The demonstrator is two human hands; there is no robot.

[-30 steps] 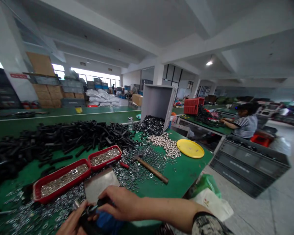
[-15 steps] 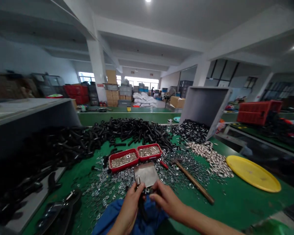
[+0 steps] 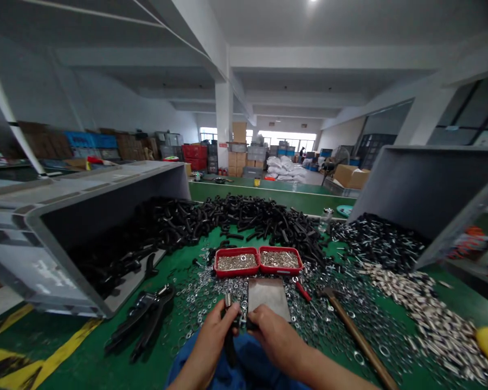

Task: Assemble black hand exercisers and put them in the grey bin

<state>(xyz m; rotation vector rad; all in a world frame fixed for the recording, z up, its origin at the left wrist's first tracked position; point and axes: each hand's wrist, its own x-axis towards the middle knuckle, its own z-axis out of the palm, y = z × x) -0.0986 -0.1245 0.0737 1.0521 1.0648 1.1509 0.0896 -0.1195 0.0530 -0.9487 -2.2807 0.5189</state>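
Note:
My left hand is closed around a black curved handle, from whose top a ribbed metal end sticks up past my thumb. Close beside it, my right hand is closed with fingers pinched on a small dark piece, mostly hidden by the fingers. A bit of shiny metal shows in the gap between both hands. Just beyond them lies a flat metal plate. Both hands are above my blue-clothed lap.
Two red trays of small metal parts stand behind the plate. Scattered washers, a red-handled screwdriver and a hammer surround it. Black handles spill from a grey crate. Metal sleeves and bolts lie right.
My view has swung left, so the table's contents appear further right and more of the left crate shows. Both hands stay close together, the left still gripping the black handle.

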